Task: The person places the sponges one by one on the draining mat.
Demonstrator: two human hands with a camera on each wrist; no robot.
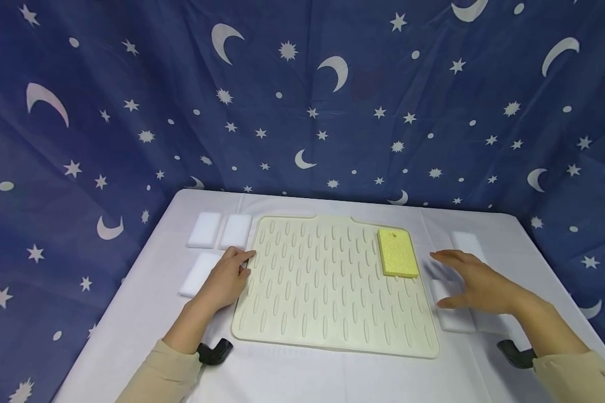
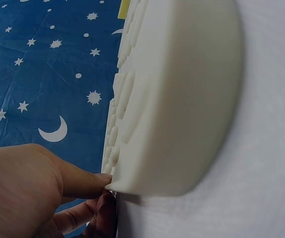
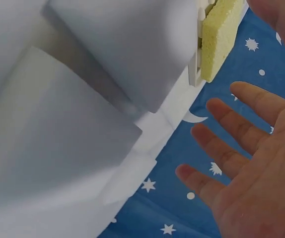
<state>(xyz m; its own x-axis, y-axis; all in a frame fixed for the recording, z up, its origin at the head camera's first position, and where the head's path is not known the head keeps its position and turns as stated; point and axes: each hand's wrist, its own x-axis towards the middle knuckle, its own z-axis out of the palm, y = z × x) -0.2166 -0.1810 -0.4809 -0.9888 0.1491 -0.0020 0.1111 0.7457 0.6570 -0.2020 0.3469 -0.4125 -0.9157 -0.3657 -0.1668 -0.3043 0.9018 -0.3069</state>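
A cream ridged drying mat (image 1: 327,285) lies flat on the white-covered table. At its left edge, my left hand (image 1: 227,280) pinches the rim; in the left wrist view the thumb and fingertips meet at the mat's edge (image 2: 182,99). A yellow sponge (image 1: 398,253) rests on the mat's upper right part. Off the right side, my right hand (image 1: 476,280) is spread with nothing in it, hovering over white sponge blocks (image 1: 454,316) and partly covering them in the head view. The right wrist view shows its fingers (image 3: 222,153) apart, near the blocks.
On the left lie three white sponge blocks (image 1: 204,229), the nearest partly behind the left hand. Another white block (image 1: 468,244) is at the back right. A dark blue curtain (image 1: 282,112) with moons and stars hangs behind the table. Black straps (image 1: 214,352) sit at both wrists.
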